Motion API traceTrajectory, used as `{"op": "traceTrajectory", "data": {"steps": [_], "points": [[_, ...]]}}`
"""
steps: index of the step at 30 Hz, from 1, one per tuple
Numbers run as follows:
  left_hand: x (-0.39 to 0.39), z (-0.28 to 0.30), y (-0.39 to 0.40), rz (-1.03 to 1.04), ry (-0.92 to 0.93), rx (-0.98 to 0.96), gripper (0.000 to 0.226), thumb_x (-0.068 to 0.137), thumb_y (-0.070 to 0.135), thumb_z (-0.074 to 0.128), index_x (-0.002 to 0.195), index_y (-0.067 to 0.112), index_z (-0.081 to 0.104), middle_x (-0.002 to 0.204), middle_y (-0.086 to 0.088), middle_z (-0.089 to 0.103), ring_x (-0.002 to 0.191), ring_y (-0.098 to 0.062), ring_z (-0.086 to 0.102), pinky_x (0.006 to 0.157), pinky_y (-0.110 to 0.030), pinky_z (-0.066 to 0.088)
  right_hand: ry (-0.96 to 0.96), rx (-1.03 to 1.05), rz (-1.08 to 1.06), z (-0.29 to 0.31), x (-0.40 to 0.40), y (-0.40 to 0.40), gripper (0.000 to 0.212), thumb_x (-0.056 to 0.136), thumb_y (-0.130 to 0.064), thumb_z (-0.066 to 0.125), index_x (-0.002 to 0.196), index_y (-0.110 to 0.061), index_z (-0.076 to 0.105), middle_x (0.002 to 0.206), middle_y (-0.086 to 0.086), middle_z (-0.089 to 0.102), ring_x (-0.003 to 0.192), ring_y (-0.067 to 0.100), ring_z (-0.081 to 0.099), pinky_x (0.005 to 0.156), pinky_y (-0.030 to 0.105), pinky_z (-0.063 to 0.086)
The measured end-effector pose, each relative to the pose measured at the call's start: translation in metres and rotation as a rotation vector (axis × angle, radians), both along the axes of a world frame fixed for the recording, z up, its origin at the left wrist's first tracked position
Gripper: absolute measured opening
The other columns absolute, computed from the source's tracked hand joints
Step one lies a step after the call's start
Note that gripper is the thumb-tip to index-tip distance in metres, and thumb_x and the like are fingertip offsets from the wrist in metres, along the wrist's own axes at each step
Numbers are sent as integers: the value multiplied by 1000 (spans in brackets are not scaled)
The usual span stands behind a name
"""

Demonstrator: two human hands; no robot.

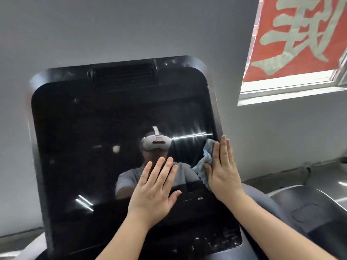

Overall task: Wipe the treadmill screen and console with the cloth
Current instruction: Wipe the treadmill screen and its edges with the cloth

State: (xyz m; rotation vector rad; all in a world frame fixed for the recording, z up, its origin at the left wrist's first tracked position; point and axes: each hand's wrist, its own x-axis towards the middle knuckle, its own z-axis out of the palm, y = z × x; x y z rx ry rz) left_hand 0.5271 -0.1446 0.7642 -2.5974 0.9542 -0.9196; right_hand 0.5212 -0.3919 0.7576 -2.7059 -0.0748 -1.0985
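A: Cloth [203,167]? Soft, light, bunching at screen [112,137] right edge, under right hand [223,169] w/ straight fingers pressing.
B: Left hand [155,192] lying flat on glass, gripping nothing. Slippery, fragile; pressing gently.

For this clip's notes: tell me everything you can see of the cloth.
The crumpled light-blue cloth with paler patches looks soft and thin. It lies bunched against the right edge of the glossy black treadmill screen, pressed there by the right hand, whose straight fingers lie flat over it. Only a strip shows left of that hand, running from the fingertips down to the wrist; the rest is hidden. The left hand lies on the screen, apart from it.
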Motion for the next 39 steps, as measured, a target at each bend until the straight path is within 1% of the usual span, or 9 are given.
{"op": "traceTrajectory", "data": {"steps": [4, 9, 13, 20, 25, 30, 33, 35, 39], "points": [[0, 1, -1, -8, -4, -2, 72, 100, 53, 36, 156, 7, 26, 165, -13, 14, 152, -32, 17, 123, -52, 14, -18, 18, 22, 24, 21, -7, 65, 109, -38, 23, 154, 7, 9, 162, 29, 5, 151, 42, 7, 117, 57, 27], [-1, 1, -1, -15, 1, -14, 72, 100, 53, 38, 155, 7, 27, 165, -13, 13, 152, -32, 16, 122, -53, 15, -5, 202, 6, -39, -43, 11, 72, 103, -37, 35, 158, -6, 0, 165, 21, 2, 151, 36, 12, 112, 55, 36], [-2, 0, -2, -6, -4, -18, 72, 100, 53, 38, 155, 7, 29, 166, -13, 14, 152, -31, 15, 122, -53, 17, 2, 190, 22, -68, -65, 12, 66, 108, -39, 24, 157, -2, 0, 165, 22, 2, 150, 40, 14, 114, 50, 27], [-4, 3, -2, -8, 27, -26, 71, 100, 53, 37, 155, 7, 28, 165, -13, 17, 152, -31, 16, 121, -53, 18, -18, 147, 26, 15, 10, -3, 70, 105, -33, 36, 155, 4, 3, 160, 31, 14, 149, 44, 15, 115, 56, 32], [-4, 5, -2, 18, 35, -12, 73, 99, 53, 38, 154, 7, 30, 165, -14, 19, 152, -31, 19, 120, -53, 19, -43, 200, -27, 15, 12, 6, 66, 106, -34, 34, 155, 3, 9, 161, 27, 15, 150, 39, 17, 114, 54, 35], [1, -2, 1, -7, -112, -9, 74, 95, 56, 46, 151, 7, 38, 161, -14, 31, 149, -33, 27, 116, -53, 25, -58, 174, 13, -17, -24, 6, 69, 103, -33, 37, 156, 1, 10, 161, 26, 18, 148, 39, 26, 108, 47, 40], [12, -10, -1, -13, -277, -30, 70, 93, 58, 44, 143, 10, 48, 151, -14, 47, 141, -32, 39, 114, -51, 29, -34, 185, 49, -25, -23, 2, 63, 107, -36, 27, 154, 5, 16, 160, 27, 21, 144, 44, 31, 113, 45, 33], [21, -14, -2, -24, -349, -47, 62, 97, 56, 36, 138, 13, 53, 146, -11, 51, 137, -30, 44, 112, -49, 31, 11, 209, 105, 3, -1, -3, 64, 109, -39, 22, 154, 5, 15, 161, 26, 19, 145, 44, 29, 120, 41, 26], [30, -13, -1, -27, -507, -21, 41, 107, 21, 29, 143, 12, 46, 152, -8, 43, 143, -30, 34, 115, -48, 28, 11, 309, 131, 126, 82, -10, 67, 107, -40, 27, 155, -2, 2, 164, 19, 8, 152, 30, 7, 123, 39, 14]]}}
